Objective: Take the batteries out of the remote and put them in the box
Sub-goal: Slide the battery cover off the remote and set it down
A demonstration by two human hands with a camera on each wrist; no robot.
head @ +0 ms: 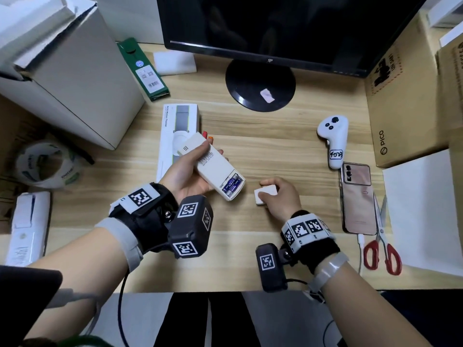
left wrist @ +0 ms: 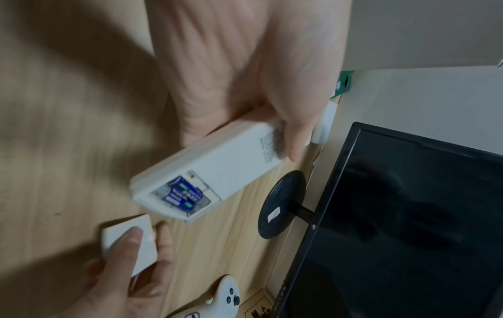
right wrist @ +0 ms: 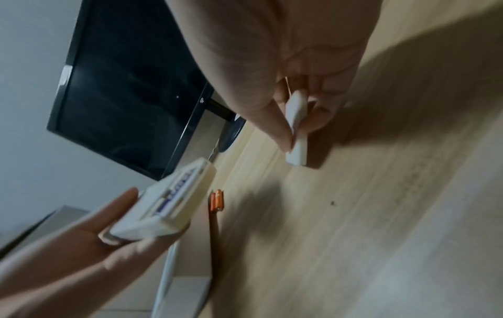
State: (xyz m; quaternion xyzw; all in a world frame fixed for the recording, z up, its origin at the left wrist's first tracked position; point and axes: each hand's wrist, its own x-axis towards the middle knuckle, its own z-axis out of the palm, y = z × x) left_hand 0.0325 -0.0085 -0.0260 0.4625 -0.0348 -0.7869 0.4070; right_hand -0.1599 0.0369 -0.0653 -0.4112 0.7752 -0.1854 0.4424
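My left hand grips a white remote back side up above the wooden desk. Its battery bay is uncovered, and two blue batteries lie inside it; the same batteries show in the left wrist view. To the right, my right hand pinches the white battery cover between thumb and fingers, low at the desk top. The cover stands on edge against the desk in the right wrist view. A large white cardboard box with open flaps stands at the far left.
A white PICO tracker box lies behind the remote, with small orange items beside it. A monitor and its round base stand behind. To the right lie a white controller, a phone and red scissors.
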